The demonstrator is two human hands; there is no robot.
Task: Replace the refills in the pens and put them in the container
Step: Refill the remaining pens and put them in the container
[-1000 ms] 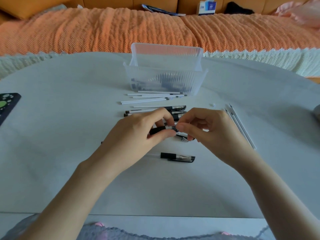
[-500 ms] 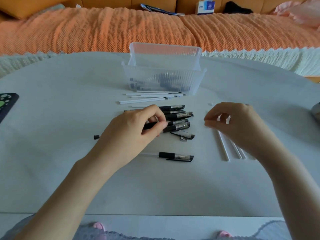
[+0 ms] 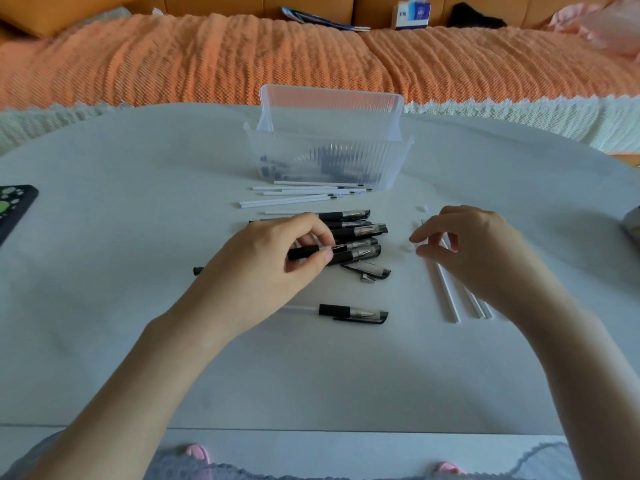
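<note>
My left hand (image 3: 273, 258) pinches a black pen barrel (image 3: 303, 252) between thumb and fingers, just left of a pile of several black pens (image 3: 360, 232). My right hand (image 3: 474, 247) hovers with curled fingers over the top end of a few bare white refills (image 3: 450, 301) lying to the right. Its thumb and forefinger tips sit close to one refill, and whether they pinch it is unclear. Another pen (image 3: 353, 312) lies alone nearer to me. The clear ribbed container (image 3: 329, 157) stands behind the pile with dark pens inside.
Several white refills with black tips (image 3: 301, 195) lie in front of the container. A loose pen cap (image 3: 369, 271), a small black piece (image 3: 197, 270) and tiny white bits (image 3: 424, 208) dot the table. A phone (image 3: 14, 209) lies at the left edge. Behind is an orange-covered sofa.
My right hand left the pen and moved right to the bare refills. My left hand kept hold of the barrel and shifted slightly left.
</note>
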